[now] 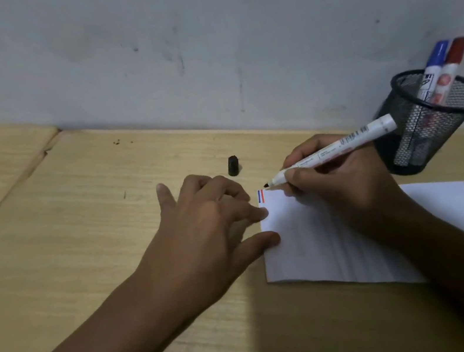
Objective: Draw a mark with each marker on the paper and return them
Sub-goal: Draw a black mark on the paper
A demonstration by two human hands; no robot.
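Observation:
My right hand grips an uncapped black marker, its tip at the top left corner of the white paper. A short blue and a short red stroke sit side by side in that corner. My left hand lies flat on the table, its fingertips pressing the paper's left edge. The marker's black cap lies on the table just beyond my left hand. A blue-capped marker and a red-capped marker stand in the black mesh cup at the right.
The wooden table runs up to a grey wall close behind. A seam crosses the tabletop at the far left. The mesh cup stands just behind my right hand, near the wall.

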